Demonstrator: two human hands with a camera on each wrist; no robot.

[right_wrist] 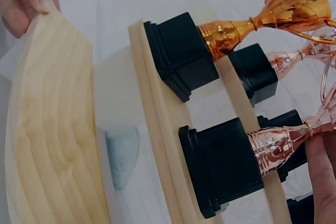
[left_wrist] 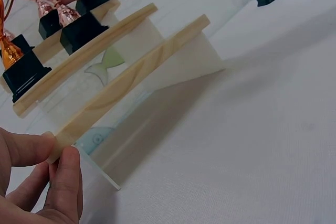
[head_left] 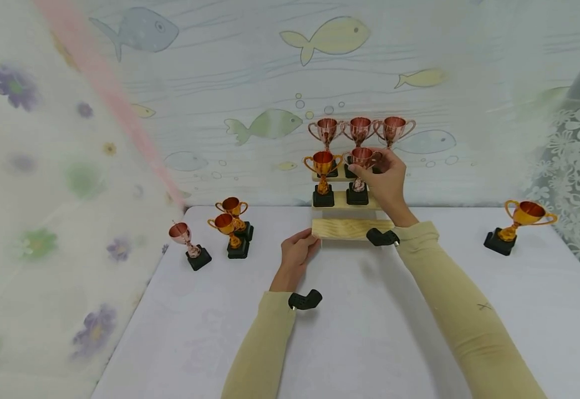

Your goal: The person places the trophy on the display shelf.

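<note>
A three-step wooden display stand (head_left: 345,228) stands against the back backdrop. My left hand (head_left: 296,256) pinches the left end of its lowest board between thumb and fingers, as the left wrist view also shows. On the middle board, my right hand (head_left: 390,182) holds a rose-gold trophy cup (right_wrist: 262,150) by its upper part, its black base on the wood. Left of it, a gold trophy cup (head_left: 322,164) stands upright on the same board. Three rose-gold trophies (head_left: 360,129) line the top board behind, their lower parts partly hidden by my right hand and the front cups.
On the table's left are two gold trophies (head_left: 224,224) close together and a tilted-looking rose-gold trophy (head_left: 182,235). Another gold trophy (head_left: 527,213) is far right on the white table (head_left: 360,332). A fish-print backdrop (head_left: 220,166) hangs behind.
</note>
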